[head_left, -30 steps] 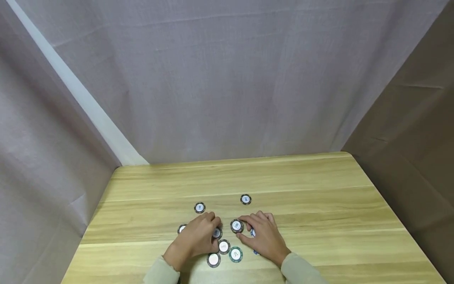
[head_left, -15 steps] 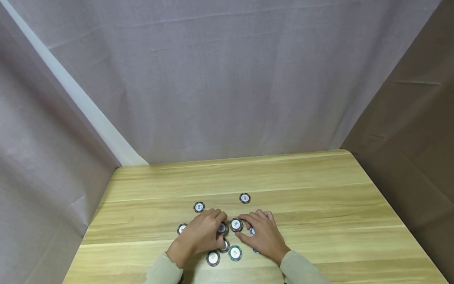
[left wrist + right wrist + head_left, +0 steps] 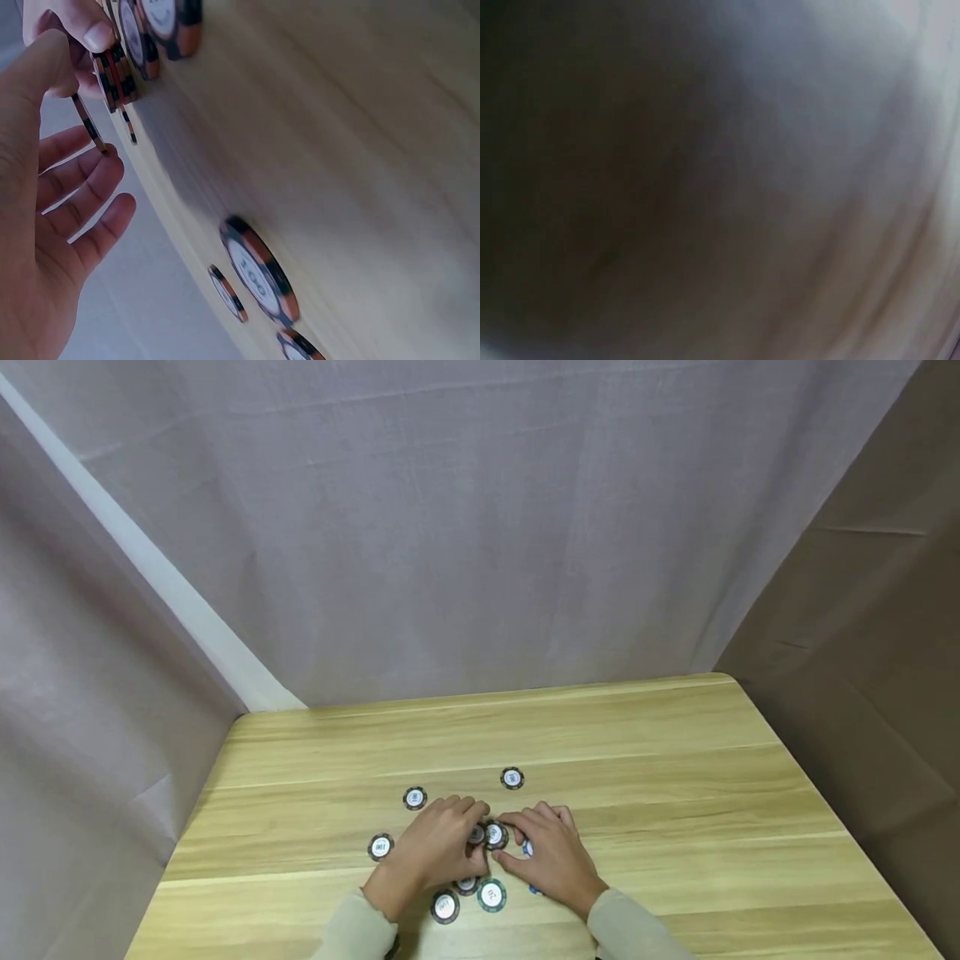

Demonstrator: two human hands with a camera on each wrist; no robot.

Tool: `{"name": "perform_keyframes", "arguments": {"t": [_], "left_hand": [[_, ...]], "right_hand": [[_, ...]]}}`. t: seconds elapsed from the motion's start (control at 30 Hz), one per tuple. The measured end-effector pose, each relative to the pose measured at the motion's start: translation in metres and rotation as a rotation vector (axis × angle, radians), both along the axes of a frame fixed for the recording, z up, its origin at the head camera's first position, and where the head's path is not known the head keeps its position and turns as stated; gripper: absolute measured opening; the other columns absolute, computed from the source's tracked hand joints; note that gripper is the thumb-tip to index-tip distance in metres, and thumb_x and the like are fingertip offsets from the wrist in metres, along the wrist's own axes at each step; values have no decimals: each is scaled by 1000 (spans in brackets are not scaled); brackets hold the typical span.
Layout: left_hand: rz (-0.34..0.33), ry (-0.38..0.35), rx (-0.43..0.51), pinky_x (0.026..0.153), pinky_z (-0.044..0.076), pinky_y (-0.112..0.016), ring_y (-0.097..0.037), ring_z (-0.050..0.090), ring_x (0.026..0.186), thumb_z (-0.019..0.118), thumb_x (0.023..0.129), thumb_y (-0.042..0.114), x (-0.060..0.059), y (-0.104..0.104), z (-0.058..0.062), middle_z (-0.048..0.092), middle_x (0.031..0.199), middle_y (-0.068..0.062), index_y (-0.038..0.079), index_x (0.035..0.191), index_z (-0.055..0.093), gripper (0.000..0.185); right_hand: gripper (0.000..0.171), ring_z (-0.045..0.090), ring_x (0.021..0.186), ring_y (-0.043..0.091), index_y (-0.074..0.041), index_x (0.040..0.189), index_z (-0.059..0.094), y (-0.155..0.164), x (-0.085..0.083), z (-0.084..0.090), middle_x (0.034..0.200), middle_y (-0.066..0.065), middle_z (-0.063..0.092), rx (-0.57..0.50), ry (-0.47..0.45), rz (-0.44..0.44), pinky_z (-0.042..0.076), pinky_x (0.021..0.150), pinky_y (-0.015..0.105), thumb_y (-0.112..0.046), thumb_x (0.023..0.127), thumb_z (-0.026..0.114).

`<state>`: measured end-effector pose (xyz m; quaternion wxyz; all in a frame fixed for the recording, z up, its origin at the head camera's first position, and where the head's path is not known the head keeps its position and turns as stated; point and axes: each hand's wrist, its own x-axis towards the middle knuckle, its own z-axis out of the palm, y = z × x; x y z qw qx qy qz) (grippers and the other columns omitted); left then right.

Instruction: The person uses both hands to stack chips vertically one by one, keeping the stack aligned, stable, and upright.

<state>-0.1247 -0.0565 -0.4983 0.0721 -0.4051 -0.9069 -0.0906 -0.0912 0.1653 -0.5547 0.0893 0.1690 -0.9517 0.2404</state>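
My left hand [image 3: 442, 843] pinches a black poker chip [image 3: 90, 126] between thumb and fingertips, tilted, right beside a short stack of black poker chips [image 3: 496, 835]. From the other side my right hand [image 3: 551, 856] holds that stack between thumb and index finger. In the left wrist view, the stack [image 3: 114, 79] shows several layers with orange-marked edges, and the right thumb lies against it. A blue chip [image 3: 527, 848] is partly hidden under the right hand. The right wrist view is a dark blur.
A green chip [image 3: 492, 895] and black chips [image 3: 445, 907] lie flat near the front. Other black chips rest farther out, at the left [image 3: 381, 847] and at the back [image 3: 512, 777]. A curtain stands behind the wooden table [image 3: 637, 760].
My left hand has moved right with its chip, up to the stack. The right hand keeps its hold on the stack. The head view has shifted slightly.
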Motion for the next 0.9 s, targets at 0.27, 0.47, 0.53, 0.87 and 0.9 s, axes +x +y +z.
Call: {"name": "perform_keyframes", "arguments": {"t": [0.27,0.47,0.53,0.87,0.9], "left_hand": [[-14,-8,-3,82,58,-30,-10,60,81,76,79,34,-2,9,2,65,92,5,14,117,67,44],[-18,-82,3,78,58,-28,-10,63,83,77,79,30,-5,14,3,66,93,5,14,120,66,45],[-13,-101,3,75,58,-27,-10,63,83,77,80,29,-6,15,3,66,94,5,14,123,66,47],[-5,-86,40,77,58,-24,-12,66,90,76,86,28,-1,19,0,68,100,2,12,126,66,43],[-4,-98,47,78,58,-24,-12,67,91,76,88,27,-1,19,0,69,101,2,12,126,66,43]], "right_hand": [[47,39,82,0,-29,121,74,-2,0,-1,79,-26,45,12,19,1,35,88,32,-59,86,79],[44,39,82,0,-29,119,74,-1,1,1,79,-25,45,13,27,4,36,90,32,-54,84,81],[44,39,82,0,-28,119,74,0,1,1,79,-24,45,13,31,4,36,90,33,-54,84,81],[32,38,82,1,-30,108,71,-1,1,2,77,-25,42,28,21,-8,35,88,33,-50,85,81],[32,38,82,1,-30,108,70,-1,1,2,77,-25,42,28,20,-9,35,88,33,-50,85,81]]}}
